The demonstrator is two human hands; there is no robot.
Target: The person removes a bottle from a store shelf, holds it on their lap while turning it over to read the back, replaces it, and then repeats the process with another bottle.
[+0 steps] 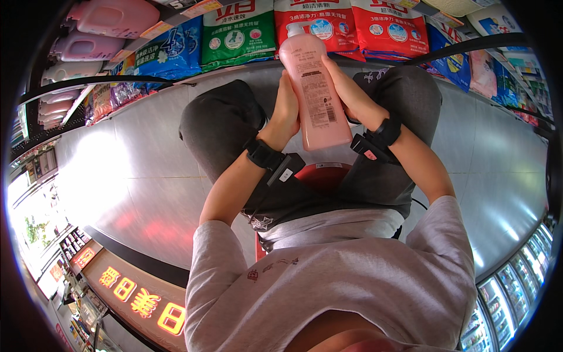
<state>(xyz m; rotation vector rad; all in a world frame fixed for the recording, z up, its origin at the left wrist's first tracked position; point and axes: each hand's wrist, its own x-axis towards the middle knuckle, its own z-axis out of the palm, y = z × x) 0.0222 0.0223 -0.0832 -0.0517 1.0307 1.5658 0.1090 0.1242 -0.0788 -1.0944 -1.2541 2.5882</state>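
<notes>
A tall pink pump bottle [314, 94] with a white pump top stands out in front of my knees, its printed label turned toward me. My left hand [285, 107] presses flat along the bottle's left side. On the other side my right hand [350, 94] is laid against it, thumb up near the shoulder of the bottle. Both hands together clasp it; the fingers behind the bottle are mostly hidden. Each wrist wears a black strap with a small dark box.
Ahead are shelves with large red detergent bags [390, 29], a green bag [237, 35] and a blue bag [170, 50]. Pink jugs [114, 17] fill the left shelf. Under me is a red stool [324, 175]. Behind stand a lit-sign counter [141, 296] and glass-front coolers [507, 290].
</notes>
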